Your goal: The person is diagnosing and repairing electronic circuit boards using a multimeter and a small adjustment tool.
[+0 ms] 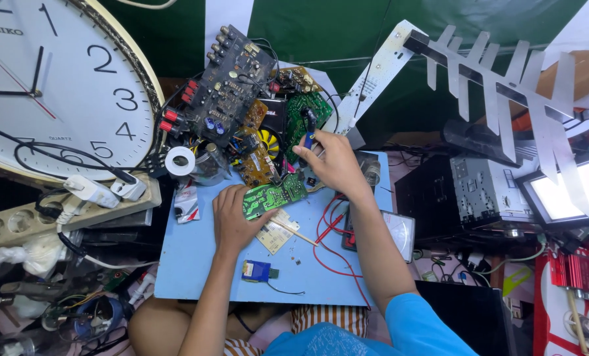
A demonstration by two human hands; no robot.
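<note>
Middle of the frame, my left hand [232, 221] is flat on the small green circuit board [275, 196], pinning it to the blue work mat [196, 264]. My right hand [334, 165] is closed around a blue-handled tool [309, 135], just up and right of the board, tip not on it. Looks like I'm mid-job: red test leads [327, 237] sit unused beside the meter [393, 231].

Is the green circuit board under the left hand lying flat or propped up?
Flat. The green circuit board lies on the blue mat, with the left hand resting on its edge.
</note>
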